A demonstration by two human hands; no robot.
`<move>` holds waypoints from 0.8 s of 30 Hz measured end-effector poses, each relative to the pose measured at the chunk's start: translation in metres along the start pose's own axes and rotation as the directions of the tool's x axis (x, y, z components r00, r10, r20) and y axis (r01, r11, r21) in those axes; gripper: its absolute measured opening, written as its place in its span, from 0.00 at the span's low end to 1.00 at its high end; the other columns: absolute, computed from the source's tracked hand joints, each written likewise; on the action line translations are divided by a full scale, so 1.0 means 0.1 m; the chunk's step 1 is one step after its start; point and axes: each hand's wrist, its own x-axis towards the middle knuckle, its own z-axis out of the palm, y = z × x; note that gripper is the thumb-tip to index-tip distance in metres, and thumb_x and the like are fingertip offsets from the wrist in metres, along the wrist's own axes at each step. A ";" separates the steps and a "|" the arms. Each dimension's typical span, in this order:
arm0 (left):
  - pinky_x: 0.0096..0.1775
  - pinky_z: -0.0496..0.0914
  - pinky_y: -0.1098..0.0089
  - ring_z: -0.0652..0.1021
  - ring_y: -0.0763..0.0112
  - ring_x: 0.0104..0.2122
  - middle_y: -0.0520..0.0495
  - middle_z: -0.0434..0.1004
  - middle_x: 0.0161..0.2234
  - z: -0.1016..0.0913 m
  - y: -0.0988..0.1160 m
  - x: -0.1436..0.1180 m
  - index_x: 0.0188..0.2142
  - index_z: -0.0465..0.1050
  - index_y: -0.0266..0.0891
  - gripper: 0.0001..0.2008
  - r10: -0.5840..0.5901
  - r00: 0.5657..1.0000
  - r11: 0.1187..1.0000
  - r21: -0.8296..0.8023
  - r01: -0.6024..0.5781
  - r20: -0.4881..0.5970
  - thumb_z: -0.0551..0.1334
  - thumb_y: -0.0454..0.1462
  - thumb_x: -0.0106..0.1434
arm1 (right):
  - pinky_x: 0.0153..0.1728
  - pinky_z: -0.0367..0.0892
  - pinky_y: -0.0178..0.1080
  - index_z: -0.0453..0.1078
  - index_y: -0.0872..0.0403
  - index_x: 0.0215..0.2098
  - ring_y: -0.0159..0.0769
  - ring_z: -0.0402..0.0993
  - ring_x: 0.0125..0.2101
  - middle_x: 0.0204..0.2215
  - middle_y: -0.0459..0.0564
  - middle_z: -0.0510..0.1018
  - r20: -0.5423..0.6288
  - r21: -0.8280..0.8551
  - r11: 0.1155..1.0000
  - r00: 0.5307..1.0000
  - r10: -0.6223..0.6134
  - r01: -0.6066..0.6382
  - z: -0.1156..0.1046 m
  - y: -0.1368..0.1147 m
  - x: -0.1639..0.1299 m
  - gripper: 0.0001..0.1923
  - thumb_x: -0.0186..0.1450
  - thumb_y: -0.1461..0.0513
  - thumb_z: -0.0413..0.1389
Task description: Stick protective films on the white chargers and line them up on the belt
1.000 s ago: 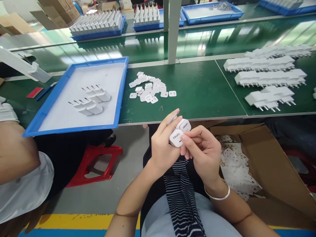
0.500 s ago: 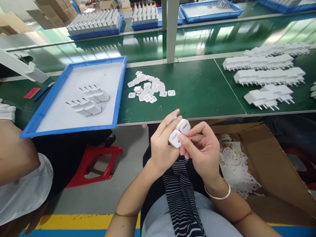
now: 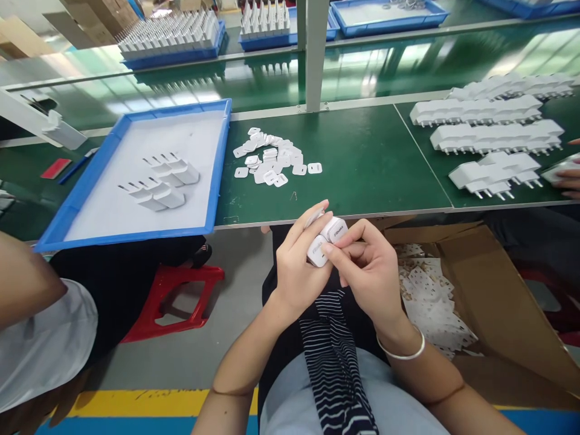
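Green workbench (image 3: 362, 163) | blue plastic tray (image 3: 217, 175), left of frame: two small groups of white plugs done | centre, below bench edge: left hand (image 3: 296, 266) grips two white chargers (image 3: 326, 240); right hand (image 3: 369, 275) fingertips pinch nearer one | right: rows of white chargers (image 3: 489, 130) seemingly waiting

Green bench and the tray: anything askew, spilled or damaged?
Nothing looks damaged. The small white labels lie in a loose, overlapping heap on the green bench, unlike the neat charger rows. The blue tray sits skewed, overhanging the bench edge.
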 end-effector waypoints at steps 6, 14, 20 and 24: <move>0.53 0.81 0.61 0.83 0.59 0.52 0.40 0.81 0.56 0.00 -0.03 0.05 0.50 0.80 0.41 0.18 -0.181 0.981 0.941 -0.277 0.195 0.077 0.72 0.31 0.60 | 0.13 0.53 0.27 0.66 0.51 0.37 0.24 0.60 0.11 0.13 0.35 0.71 0.056 0.168 0.986 0.998 -0.005 -0.004 -0.07 0.08 -0.01 0.06 0.70 0.61 0.60; 0.53 0.80 0.60 0.83 0.58 0.53 0.41 0.81 0.56 -0.01 -0.02 0.07 0.50 0.81 0.43 0.19 -0.190 0.977 0.933 -0.294 0.209 0.093 0.72 0.32 0.60 | 0.13 0.53 0.31 0.66 0.49 0.45 0.28 0.60 0.11 0.13 0.36 0.72 0.065 0.196 0.981 0.998 -0.024 0.011 -0.11 0.10 -0.04 0.05 0.72 0.60 0.57; 0.52 0.80 0.60 0.82 0.58 0.53 0.42 0.80 0.57 -0.03 -0.04 0.05 0.52 0.80 0.44 0.21 -0.180 0.978 0.930 -0.306 0.203 0.101 0.71 0.29 0.58 | 0.15 0.58 0.32 0.64 0.48 0.48 0.28 0.63 0.12 0.15 0.34 0.72 0.082 0.100 0.995 0.997 -0.009 0.001 -0.05 0.07 -0.10 0.13 0.68 0.65 0.60; 0.51 0.81 0.61 0.82 0.59 0.53 0.43 0.80 0.57 -0.03 -0.05 0.05 0.52 0.80 0.45 0.23 -0.172 0.981 0.933 -0.306 0.191 0.087 0.71 0.28 0.58 | 0.18 0.60 0.32 0.64 0.47 0.50 0.28 0.63 0.13 0.14 0.32 0.69 0.073 0.083 0.996 0.997 -0.036 0.030 -0.02 0.07 -0.11 0.18 0.65 0.68 0.61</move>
